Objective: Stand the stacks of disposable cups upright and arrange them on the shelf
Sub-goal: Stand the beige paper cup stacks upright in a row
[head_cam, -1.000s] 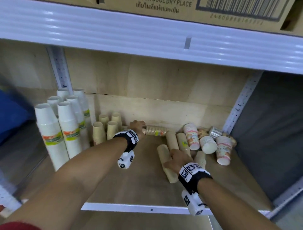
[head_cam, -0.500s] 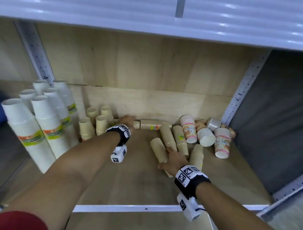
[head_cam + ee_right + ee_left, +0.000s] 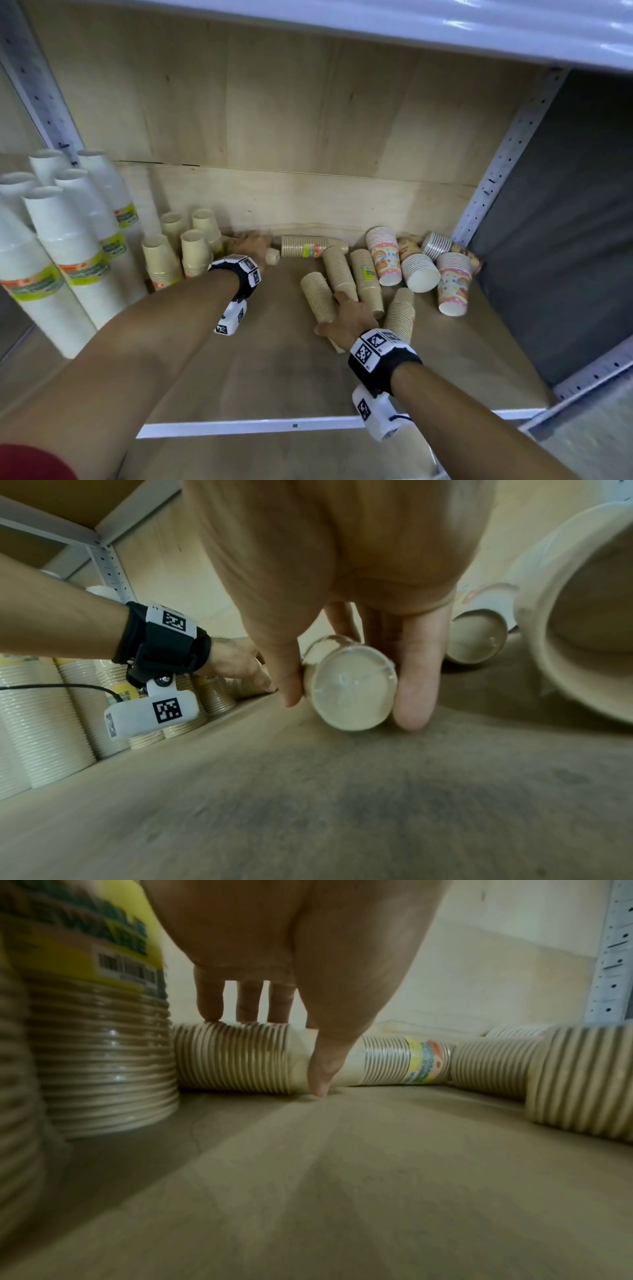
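My left hand (image 3: 252,245) reaches to the back wall and grips a lying beige cup stack (image 3: 232,1058). Its fingers (image 3: 209,1007) lie over the top and its thumb comes down in front to the shelf floor. My right hand (image 3: 339,310) holds the near end of another lying beige stack (image 3: 317,294), with the thumb and fingers either side of its base (image 3: 349,688). More beige stacks (image 3: 366,277) lie beside it. One labelled stack (image 3: 305,246) lies along the back. Several short beige stacks (image 3: 193,248) stand upright at the left.
Tall white cup stacks (image 3: 68,246) stand at the far left. Patterned cup stacks (image 3: 383,255) and a white-mouthed one (image 3: 422,274) lie or lean in the right back corner by the perforated post (image 3: 496,164). The wooden shelf floor (image 3: 267,370) ends at a white front edge.
The head view has dropped and moved closer to the shelf. Both hands stay on the same lying beige stacks, with little movement.
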A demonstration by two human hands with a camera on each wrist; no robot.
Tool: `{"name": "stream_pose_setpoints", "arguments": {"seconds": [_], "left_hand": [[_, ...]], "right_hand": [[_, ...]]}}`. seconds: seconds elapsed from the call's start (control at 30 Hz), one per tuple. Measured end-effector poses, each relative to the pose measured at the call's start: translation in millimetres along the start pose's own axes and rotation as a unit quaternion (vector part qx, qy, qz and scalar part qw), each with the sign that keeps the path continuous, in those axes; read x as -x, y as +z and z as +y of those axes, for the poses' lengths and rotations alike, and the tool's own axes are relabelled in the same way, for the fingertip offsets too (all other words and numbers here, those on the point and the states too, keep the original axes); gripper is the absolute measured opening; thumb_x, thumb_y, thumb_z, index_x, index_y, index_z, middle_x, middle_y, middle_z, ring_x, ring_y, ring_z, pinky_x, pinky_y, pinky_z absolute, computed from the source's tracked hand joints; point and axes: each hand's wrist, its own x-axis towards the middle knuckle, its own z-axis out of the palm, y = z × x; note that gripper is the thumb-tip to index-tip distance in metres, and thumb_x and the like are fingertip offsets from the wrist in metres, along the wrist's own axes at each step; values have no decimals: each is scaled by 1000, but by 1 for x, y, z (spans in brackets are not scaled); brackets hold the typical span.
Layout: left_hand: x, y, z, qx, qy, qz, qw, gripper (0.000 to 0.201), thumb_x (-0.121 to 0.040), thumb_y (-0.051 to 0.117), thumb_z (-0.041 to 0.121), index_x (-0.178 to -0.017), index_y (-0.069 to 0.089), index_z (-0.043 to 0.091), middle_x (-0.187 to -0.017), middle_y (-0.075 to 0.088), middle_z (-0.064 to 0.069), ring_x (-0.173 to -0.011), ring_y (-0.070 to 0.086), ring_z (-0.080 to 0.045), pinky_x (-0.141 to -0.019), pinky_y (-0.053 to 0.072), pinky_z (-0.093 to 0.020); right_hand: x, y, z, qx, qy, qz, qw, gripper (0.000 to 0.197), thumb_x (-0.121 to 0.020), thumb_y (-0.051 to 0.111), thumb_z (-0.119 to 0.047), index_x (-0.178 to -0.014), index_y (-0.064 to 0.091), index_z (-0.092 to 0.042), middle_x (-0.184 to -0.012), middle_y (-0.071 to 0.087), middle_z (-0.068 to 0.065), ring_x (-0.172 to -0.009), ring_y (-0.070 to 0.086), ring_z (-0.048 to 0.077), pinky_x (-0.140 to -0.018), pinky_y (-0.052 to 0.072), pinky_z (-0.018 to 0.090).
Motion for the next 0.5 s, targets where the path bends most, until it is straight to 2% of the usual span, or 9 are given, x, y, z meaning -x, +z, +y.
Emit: {"name": "stream_pose_setpoints", "arguments": {"seconds": [0.1, 0.2, 0.33, 0.43, 0.5], "left_hand": [[4, -1, 0, 1, 11, -12, 1000, 45, -89, 55, 20, -132, 47, 32, -128, 51, -4, -123, 44, -30, -98, 41, -50], [11, -9, 5, 9, 20, -16, 1000, 51, -86, 59, 16, -133, 48, 33, -127, 52, -3, -122, 46, -28, -95, 45, -46], [22, -26, 12, 46, 19, 3, 999, 50, -83, 62, 16, -131, 50, 25, -128, 52, -2, -120, 45, -28, -95, 46, -46], [30, -42, 15, 82, 32, 20, 996, 44, -86, 64, 21, -127, 50, 15, -126, 52, -6, -117, 47, -30, -93, 46, -46], [37, -51, 18, 119, 34, 45, 991, 43, -86, 66, 24, -123, 51, 11, -123, 55, -10, -114, 52, -31, -91, 47, -42]], "right_hand": [[1, 0, -2, -1, 9, 3, 1000, 69, -71, 75, -44, -130, 46, -21, -118, 62, 6, -108, 60, 29, -77, 45, 32], [6, 0, -5, 0, 10, 9, 1000, 66, -72, 75, -43, -127, 47, -20, -118, 62, 5, -108, 60, 28, -74, 43, 32], [13, -8, -19, 4, 10, 27, 1000, 48, -76, 70, -40, -117, 53, -21, -112, 63, 1, -103, 61, 24, -71, 38, 30], [23, -26, -33, -11, -13, 78, 997, 27, -91, 51, -41, -109, 57, -22, -105, 60, -3, -99, 56, 24, -78, 36, 30], [24, -36, -44, 10, -36, 109, 993, 28, -95, 46, -41, -110, 56, -19, -105, 54, -4, -106, 50, 21, -88, 34, 30]]}}
